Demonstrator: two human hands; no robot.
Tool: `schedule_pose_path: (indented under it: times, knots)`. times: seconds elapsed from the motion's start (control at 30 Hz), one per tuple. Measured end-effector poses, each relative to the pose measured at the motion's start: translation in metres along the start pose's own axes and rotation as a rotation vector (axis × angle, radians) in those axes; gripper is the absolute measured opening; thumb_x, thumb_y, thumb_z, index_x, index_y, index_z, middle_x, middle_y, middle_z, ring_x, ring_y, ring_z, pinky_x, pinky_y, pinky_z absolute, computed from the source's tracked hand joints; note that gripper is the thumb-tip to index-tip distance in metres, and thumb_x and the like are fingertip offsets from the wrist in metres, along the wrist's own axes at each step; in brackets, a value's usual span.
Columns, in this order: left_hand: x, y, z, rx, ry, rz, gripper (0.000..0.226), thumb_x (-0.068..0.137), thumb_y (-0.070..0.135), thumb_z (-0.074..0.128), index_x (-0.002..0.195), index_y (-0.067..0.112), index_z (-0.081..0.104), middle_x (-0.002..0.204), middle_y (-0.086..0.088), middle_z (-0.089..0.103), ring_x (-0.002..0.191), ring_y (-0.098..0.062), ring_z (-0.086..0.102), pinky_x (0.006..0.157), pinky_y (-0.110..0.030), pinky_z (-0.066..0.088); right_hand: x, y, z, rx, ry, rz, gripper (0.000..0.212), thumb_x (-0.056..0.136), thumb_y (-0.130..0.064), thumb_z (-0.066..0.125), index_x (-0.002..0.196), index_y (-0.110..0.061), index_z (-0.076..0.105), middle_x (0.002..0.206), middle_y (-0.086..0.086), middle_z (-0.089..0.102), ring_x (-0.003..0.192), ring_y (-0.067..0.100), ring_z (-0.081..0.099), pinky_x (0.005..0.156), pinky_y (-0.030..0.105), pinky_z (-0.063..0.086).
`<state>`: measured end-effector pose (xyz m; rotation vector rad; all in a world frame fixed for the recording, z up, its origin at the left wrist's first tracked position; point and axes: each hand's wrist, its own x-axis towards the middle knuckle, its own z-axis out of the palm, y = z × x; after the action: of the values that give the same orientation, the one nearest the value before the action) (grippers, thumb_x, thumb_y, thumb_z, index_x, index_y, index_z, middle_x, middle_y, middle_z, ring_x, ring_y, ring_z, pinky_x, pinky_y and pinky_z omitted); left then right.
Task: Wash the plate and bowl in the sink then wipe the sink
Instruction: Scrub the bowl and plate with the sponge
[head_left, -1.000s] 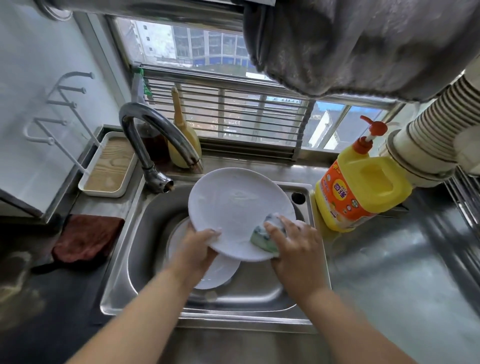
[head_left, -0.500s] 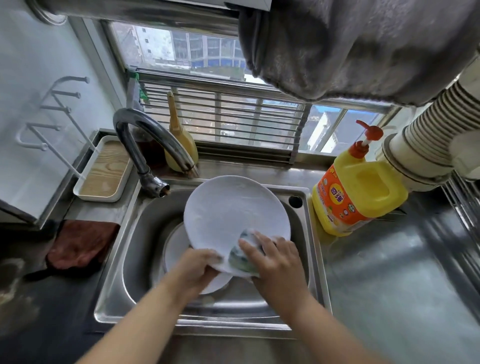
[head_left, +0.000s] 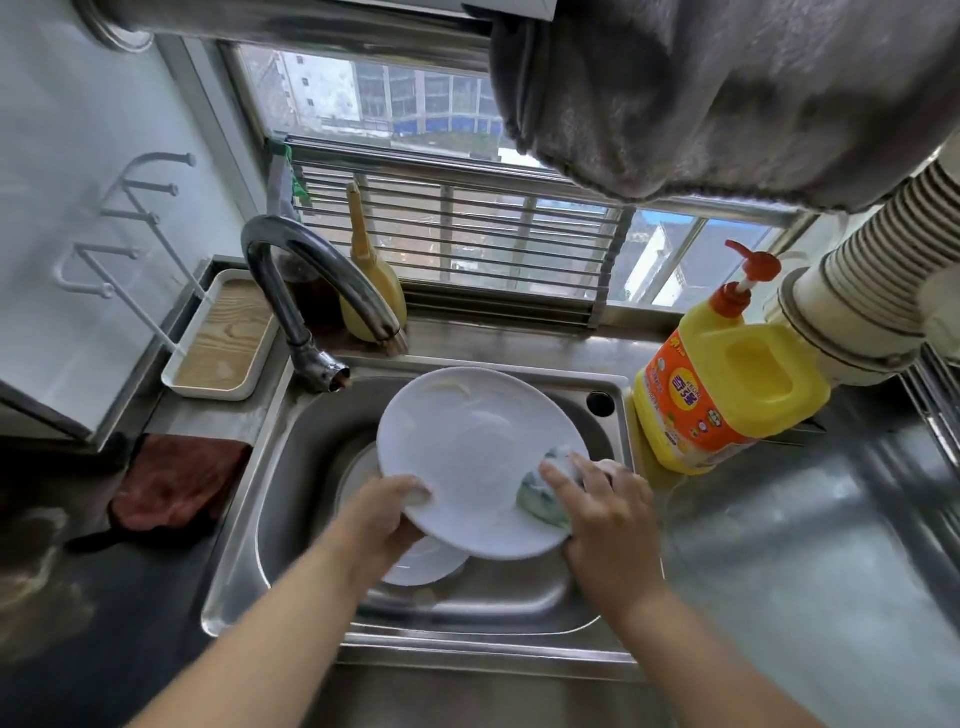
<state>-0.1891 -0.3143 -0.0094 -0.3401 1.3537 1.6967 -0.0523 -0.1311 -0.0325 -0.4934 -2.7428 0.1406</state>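
Plate (head_left: 467, 457): white, tilted, held above the sink basin at frame centre; soapy film across its face; scrubbing judged under way, rinse not yet done.
Left hand (head_left: 382, 519): grips plate's lower-left rim, thumb on the face, other fingers hidden beneath.
Right hand (head_left: 608, 514): fingers curled round the sponge, pressing it to plate's lower-right rim.
Sponge (head_left: 543, 493): green and pale, lathered, touching the plate.
Bowl (head_left: 421, 564): white, resting on sink floor under the plate, mostly hidden; washed or not, cannot tell.
Sink (head_left: 291, 467): steel, centre of frame; wiping judged still ahead, last step.
Tap (head_left: 306, 291): curved, upper left of the basin; no water visible from the spout.
Detergent bottle (head_left: 722, 384): yellow, red pump, right of the sink, near right hand.
Cloth (head_left: 176, 483): brown-red, left of the sink on the counter; likely candidate for the wipe.
Tray (head_left: 218, 338): white with wood-grain base, upper left, behind the cloth.
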Motion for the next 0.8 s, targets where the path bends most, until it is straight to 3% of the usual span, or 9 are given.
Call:
schedule_pose_path:
  times: [0.07,0.13,0.27,0.43,0.57,0.67,0.73,0.8]
  knots:
    - [-0.003,-0.023,0.024,-0.119,0.025,-0.014,0.035,0.084,-0.015,0.041,0.113,-0.007,0.059,0.085,-0.015,0.074,0.075,-0.023,0.071,0.058,-0.029,0.059,0.001,-0.026,0.004,0.037,0.009,0.021,0.06,0.051,-0.007,0.075,0.108,-0.024,0.068,0.111,0.007,0.067,0.087,0.034,0.058,0.078,0.037,0.035]
    - [-0.009,-0.029,0.035,-0.148,0.025,-0.046,0.031,0.083,-0.019,0.039,0.105,-0.011,0.06,0.081,-0.018,0.073,0.068,-0.024,0.071,0.059,-0.03,0.06,-0.003,-0.04,0.007,0.071,-0.02,-0.044,0.06,0.049,-0.012,0.074,0.107,-0.024,0.067,0.11,0.006,0.068,0.086,0.032,0.059,0.079,0.037,0.038]
    - [-0.002,0.011,-0.003,0.013,-0.067,-0.071,0.034,0.077,-0.013,0.052,0.109,-0.004,0.06,0.112,-0.024,0.067,0.102,-0.035,0.064,0.082,-0.041,0.057,-0.005,0.003,0.002,0.016,-0.052,-0.095,0.062,0.053,-0.014,0.071,0.113,-0.026,0.062,0.115,0.005,0.066,0.087,0.031,0.059,0.076,0.036,0.039]
    - [-0.012,-0.021,0.039,-0.201,-0.017,0.026,0.034,0.085,-0.014,0.039,0.109,-0.002,0.06,0.095,-0.016,0.073,0.083,-0.025,0.071,0.069,-0.03,0.06,0.004,-0.038,-0.001,0.068,-0.084,0.045,0.054,0.056,-0.014,0.073,0.109,-0.025,0.067,0.111,0.006,0.067,0.085,0.032,0.059,0.077,0.036,0.038]
    - [-0.013,-0.012,0.024,-0.137,-0.003,0.039,0.038,0.085,-0.014,0.037,0.115,-0.003,0.059,0.092,-0.016,0.073,0.079,-0.025,0.072,0.061,-0.033,0.06,-0.009,-0.041,-0.002,0.231,-0.253,-0.087,0.053,0.073,-0.05,0.063,0.121,-0.027,0.056,0.125,0.002,0.061,0.094,0.026,0.06,0.082,0.04,0.049]
    - [-0.016,0.006,-0.004,-0.013,-0.049,0.038,0.043,0.087,-0.014,0.037,0.117,0.007,0.058,0.102,-0.012,0.073,0.095,-0.027,0.068,0.069,-0.037,0.059,-0.007,0.002,-0.002,0.213,-0.339,-0.218,0.047,0.086,-0.056,0.043,0.122,-0.028,0.056,0.129,0.003,0.058,0.095,0.027,0.06,0.087,0.041,0.049]
    - [-0.018,0.011,-0.009,0.071,-0.12,0.011,0.047,0.086,-0.014,0.037,0.119,0.014,0.057,0.106,-0.01,0.072,0.101,-0.028,0.067,0.074,-0.038,0.058,0.013,0.029,0.0,0.142,-0.358,-0.151,0.048,0.087,-0.051,0.038,0.125,-0.028,0.055,0.136,0.005,0.051,0.101,0.033,0.056,0.091,0.043,0.045]
    - [-0.021,0.009,-0.005,0.118,-0.164,-0.037,0.047,0.086,-0.014,0.038,0.119,0.015,0.055,0.104,-0.011,0.072,0.098,-0.03,0.067,0.075,-0.042,0.058,0.038,0.04,0.005,0.069,-0.393,-0.015,0.052,0.09,-0.051,0.034,0.136,-0.029,0.046,0.149,0.004,0.033,0.121,0.036,0.041,0.104,0.045,0.032]
